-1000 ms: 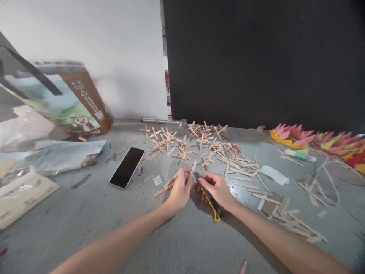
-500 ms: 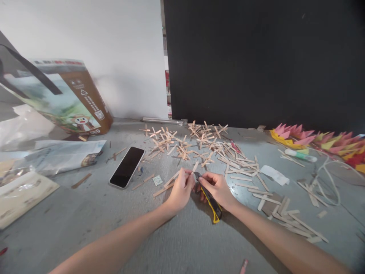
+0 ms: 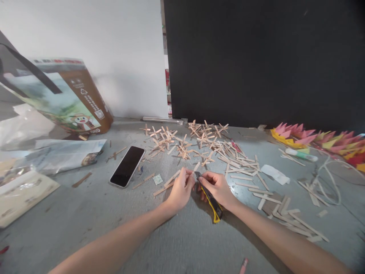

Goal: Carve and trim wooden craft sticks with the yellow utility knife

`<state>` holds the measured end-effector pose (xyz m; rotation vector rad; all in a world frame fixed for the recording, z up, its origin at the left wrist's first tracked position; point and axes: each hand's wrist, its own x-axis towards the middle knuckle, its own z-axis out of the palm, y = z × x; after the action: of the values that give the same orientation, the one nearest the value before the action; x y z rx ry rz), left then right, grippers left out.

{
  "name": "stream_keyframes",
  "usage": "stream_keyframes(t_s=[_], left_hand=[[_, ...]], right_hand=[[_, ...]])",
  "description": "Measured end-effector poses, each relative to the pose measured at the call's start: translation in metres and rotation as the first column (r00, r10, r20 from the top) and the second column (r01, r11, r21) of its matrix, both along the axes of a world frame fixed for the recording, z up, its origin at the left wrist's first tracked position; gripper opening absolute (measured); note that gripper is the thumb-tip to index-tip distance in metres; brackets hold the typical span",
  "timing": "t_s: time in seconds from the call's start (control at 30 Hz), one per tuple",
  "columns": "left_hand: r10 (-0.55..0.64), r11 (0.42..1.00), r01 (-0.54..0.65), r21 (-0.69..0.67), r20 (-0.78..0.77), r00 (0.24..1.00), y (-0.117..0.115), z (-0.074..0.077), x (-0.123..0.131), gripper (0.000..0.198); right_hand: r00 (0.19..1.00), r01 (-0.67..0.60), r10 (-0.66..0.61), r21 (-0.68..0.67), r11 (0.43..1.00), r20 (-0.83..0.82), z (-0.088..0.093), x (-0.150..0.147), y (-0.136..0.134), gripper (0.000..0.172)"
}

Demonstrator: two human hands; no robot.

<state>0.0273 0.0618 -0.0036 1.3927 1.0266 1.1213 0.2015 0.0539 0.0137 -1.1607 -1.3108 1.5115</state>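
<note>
My left hand is closed in a pinch on a thin wooden stick just above the grey table. My right hand grips a yellow and black utility knife, its tip against the stick beside my left fingers. Both hands meet at the middle of the table. Behind them lies a heap of small wooden stick crosses, and loose flat sticks spread to the right.
A black phone lies face up to the left. A brown printed box leans at the far left above plastic bags. Pink and yellow paper shapes, a glue tube and a white cord sit at the right.
</note>
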Motion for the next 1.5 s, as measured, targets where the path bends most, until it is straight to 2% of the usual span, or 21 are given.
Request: stream_keyframes(t_s=[0.2,0.3,0.43,0.77,0.87,0.93,1.0,1.03,1.1,1.13,1.2,1.27,1.33,1.4,1.43,1.5], left_hand=[[-0.044,0.999,0.044,-0.009,-0.033,0.998,-0.002,0.003,0.001,0.025],[-0.029,0.999,0.029,-0.026,0.013,1.0,-0.001,0.003,0.002,0.026],[-0.005,0.998,0.01,-0.06,0.094,0.996,0.002,0.003,0.003,0.027],[0.016,0.996,-0.011,-0.093,0.054,0.998,0.001,0.008,0.002,0.022],[0.024,0.994,-0.016,-0.105,0.074,0.997,0.002,0.006,0.002,0.027],[0.032,0.994,-0.02,-0.107,0.107,0.994,0.003,0.005,0.002,0.033],[0.036,0.994,-0.019,-0.105,0.154,0.987,0.003,0.004,0.003,0.04],[0.032,0.994,-0.013,-0.106,0.177,0.984,0.003,0.004,0.004,0.043],[0.027,0.993,-0.002,-0.119,0.205,0.978,0.003,0.003,0.005,0.049],[0.022,0.992,0.006,-0.129,0.214,0.977,0.003,0.003,0.005,0.051],[0.024,0.988,0.014,-0.151,0.248,0.968,0.002,0.002,0.005,0.052],[0.007,0.986,0.038,-0.16,0.268,0.963,0.003,0.0,0.004,0.053],[-0.007,0.986,0.05,-0.156,0.262,0.965,0.004,-0.001,0.004,0.052],[-0.018,0.989,0.052,-0.14,0.233,0.972,0.005,-0.001,0.003,0.052],[-0.026,0.991,0.053,-0.125,0.209,0.978,0.005,0.0,0.002,0.052],[-0.033,0.995,0.046,-0.088,0.151,0.988,0.004,0.003,0.001,0.051]], right_hand=[[0.996,-0.045,0.045,0.001,0.999,-0.076,0.007,0.003,-0.002,0.039],[0.992,-0.033,0.036,0.019,0.999,-0.124,0.008,0.004,-0.002,0.038],[0.992,-0.022,0.025,0.022,1.0,-0.12,0.007,0.003,-0.002,0.037],[0.996,-0.011,0.012,0.013,1.0,-0.094,0.008,0.001,-0.001,0.037],[0.986,0.099,-0.082,0.114,0.989,-0.146,0.005,0.002,-0.005,0.03],[0.956,0.265,-0.211,0.293,0.919,-0.202,0.001,0.004,-0.009,0.023],[0.937,0.346,-0.27,0.484,0.804,-0.222,-0.005,0.006,-0.013,0.017],[0.941,0.339,-0.268,0.566,0.751,-0.208,-0.008,0.008,-0.015,0.015],[0.96,0.266,-0.248,0.679,0.684,-0.127,-0.016,0.01,-0.016,0.013],[0.969,0.215,-0.237,0.721,0.659,-0.072,-0.019,0.011,-0.015,0.012],[0.968,0.161,-0.251,0.745,0.648,0.009,-0.024,0.013,-0.013,0.014],[0.963,0.141,-0.264,0.724,0.676,0.059,-0.024,0.012,-0.009,0.016],[0.956,0.112,-0.262,0.658,0.745,0.134,-0.02,0.011,-0.006,0.021],[0.947,0.033,-0.206,0.564,0.825,0.247,-0.015,0.011,-0.003,0.029],[0.938,-0.011,-0.175,0.53,0.848,0.299,-0.013,0.011,-0.002,0.031],[0.909,-0.05,-0.189,0.549,0.834,0.371,-0.01,0.014,0.0,0.034]])
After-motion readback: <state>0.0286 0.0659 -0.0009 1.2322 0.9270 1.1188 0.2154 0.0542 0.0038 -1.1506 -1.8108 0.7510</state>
